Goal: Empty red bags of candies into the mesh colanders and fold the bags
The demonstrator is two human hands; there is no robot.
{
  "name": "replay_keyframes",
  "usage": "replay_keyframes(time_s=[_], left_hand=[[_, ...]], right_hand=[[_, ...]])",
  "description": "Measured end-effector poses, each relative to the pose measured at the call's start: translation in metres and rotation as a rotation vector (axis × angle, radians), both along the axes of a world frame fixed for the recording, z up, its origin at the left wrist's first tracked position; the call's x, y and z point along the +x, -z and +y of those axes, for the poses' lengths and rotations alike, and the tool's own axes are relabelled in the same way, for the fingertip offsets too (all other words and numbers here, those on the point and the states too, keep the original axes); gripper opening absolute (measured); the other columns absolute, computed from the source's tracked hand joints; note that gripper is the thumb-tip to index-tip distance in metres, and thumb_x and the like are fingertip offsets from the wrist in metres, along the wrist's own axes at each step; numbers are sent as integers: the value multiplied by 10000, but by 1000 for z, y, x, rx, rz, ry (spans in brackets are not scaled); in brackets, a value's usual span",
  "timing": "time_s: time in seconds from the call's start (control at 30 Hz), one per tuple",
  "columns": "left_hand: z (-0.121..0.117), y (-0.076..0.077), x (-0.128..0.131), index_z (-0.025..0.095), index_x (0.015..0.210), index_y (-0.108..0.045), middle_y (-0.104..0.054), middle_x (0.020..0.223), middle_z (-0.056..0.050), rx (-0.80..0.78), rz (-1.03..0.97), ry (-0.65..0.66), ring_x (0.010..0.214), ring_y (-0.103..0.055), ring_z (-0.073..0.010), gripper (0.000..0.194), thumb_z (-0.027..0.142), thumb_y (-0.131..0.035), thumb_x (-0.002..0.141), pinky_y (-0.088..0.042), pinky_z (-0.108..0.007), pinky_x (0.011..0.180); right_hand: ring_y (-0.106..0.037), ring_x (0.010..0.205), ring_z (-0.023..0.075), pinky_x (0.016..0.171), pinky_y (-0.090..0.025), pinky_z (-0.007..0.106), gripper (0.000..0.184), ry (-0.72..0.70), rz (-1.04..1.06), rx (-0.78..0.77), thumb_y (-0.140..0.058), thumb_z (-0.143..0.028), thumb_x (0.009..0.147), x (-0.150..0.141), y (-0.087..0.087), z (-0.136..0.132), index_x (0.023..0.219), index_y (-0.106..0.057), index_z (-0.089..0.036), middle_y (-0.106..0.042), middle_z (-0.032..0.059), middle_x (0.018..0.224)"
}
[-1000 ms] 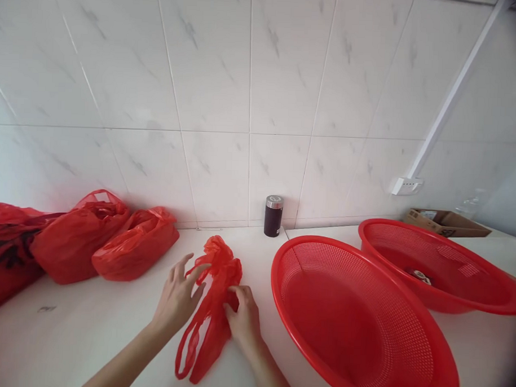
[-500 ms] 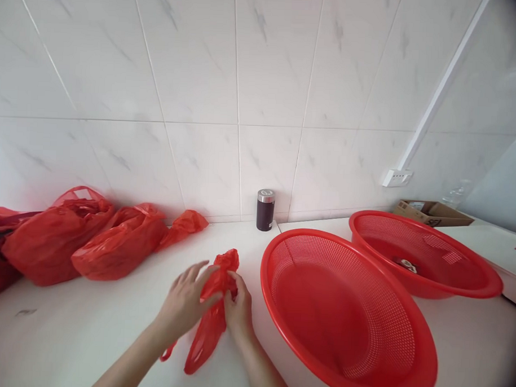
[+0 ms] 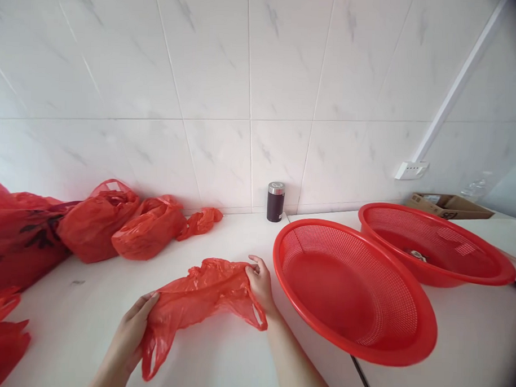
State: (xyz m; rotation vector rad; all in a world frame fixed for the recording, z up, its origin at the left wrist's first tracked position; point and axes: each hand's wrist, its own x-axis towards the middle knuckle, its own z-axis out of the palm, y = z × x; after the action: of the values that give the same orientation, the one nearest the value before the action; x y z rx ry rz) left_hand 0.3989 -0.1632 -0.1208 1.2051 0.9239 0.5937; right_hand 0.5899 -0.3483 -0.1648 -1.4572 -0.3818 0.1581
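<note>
A thin red plastic bag (image 3: 207,293) is stretched sideways between my two hands above the white table. My left hand (image 3: 132,330) pinches its left side, and one handle loop hangs down just below that hand. On the other side, my right hand (image 3: 260,283) grips the bag's right edge between thumb and fingers, with the other handle loop drooping by the wrist. The bag looks flat and crumpled along its top. Right of my right hand stands a large red plastic basket (image 3: 334,292) with perforated sides; its inside shows nothing.
A second red basket (image 3: 484,269) with a small item in it stands behind the first. Filled red bags (image 3: 149,229) line the wall at left, and more red plastic (image 3: 3,337) lies front left. A dark tumbler (image 3: 275,202) and a cardboard box (image 3: 452,206) are at the back.
The red bag was bunched up between close-set hands; now it is spread wide. My left hand has moved left and down, my right hand slightly right. The view has shifted left.
</note>
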Motion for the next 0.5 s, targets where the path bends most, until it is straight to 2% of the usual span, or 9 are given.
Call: replay_keyframes(time_s=[0.1, 0.17, 0.2, 0.27, 0.33, 0.4, 0.5], left_hand=[[-8, 8, -10, 224, 821, -580, -603, 605, 46, -94, -45, -45, 491, -560, -131, 247, 356, -729, 674, -477, -241, 487], [-12, 12, -12, 223, 836, -587, -606, 604, 49, -120, -67, -85, 482, -554, -121, 252, 355, -730, 676, -470, -224, 472], [-14, 12, -12, 222, 846, -591, -610, 607, 49, -128, -81, -94, 483, -556, -119, 257, 360, -728, 677, -469, -220, 469], [-21, 13, -11, 223, 866, -601, -617, 618, 53, -140, -119, -77, 499, -566, -117, 274, 368, -730, 673, -478, -214, 482], [-36, 12, -10, 225, 878, -614, -631, 643, 55, -154, -155, -20, 530, -585, -119, 286, 371, -740, 667, -491, -213, 507], [-58, 9, -12, 229, 918, -630, -666, 707, 41, -185, -158, 81, 589, -622, -136, 305, 366, -748, 673, -511, -225, 542], [-89, 4, -24, 238, 1012, -634, -717, 852, -2, -268, -81, 305, 721, -676, -182, 359, 359, -745, 693, -538, -262, 606]], right_hand=[[-605, 926, 217, 819, -502, 359, 307, 88, -95, -33, -538, -300, 810, -20, -25, -8, 1089, -599, -186, -620, 100, 1068], [-572, 1029, 208, 919, -454, 347, 252, 77, -251, -42, -546, -268, 823, -47, -45, -15, 1059, -613, -213, -610, 84, 1125], [-584, 998, 192, 901, -460, 321, 214, 15, -375, -65, -525, -243, 844, -64, -54, -19, 1037, -615, -221, -631, 67, 1071], [-615, 783, 142, 729, -491, 244, 174, -223, -558, -172, -480, -188, 873, -98, -63, -23, 969, -616, -240, -659, 14, 880], [-594, 667, 142, 633, -481, 240, 177, -354, -683, -338, -472, -145, 857, -122, -62, -23, 868, -621, -240, -647, -5, 755], [-602, 748, 181, 694, -492, 289, 203, -304, -753, -470, -460, -115, 836, -129, -55, -20, 831, -631, -226, -656, 25, 793], [-586, 975, 235, 860, -468, 365, 242, -208, -699, -517, -485, -116, 807, -115, -46, -18, 934, -664, -219, -670, 67, 1013]])
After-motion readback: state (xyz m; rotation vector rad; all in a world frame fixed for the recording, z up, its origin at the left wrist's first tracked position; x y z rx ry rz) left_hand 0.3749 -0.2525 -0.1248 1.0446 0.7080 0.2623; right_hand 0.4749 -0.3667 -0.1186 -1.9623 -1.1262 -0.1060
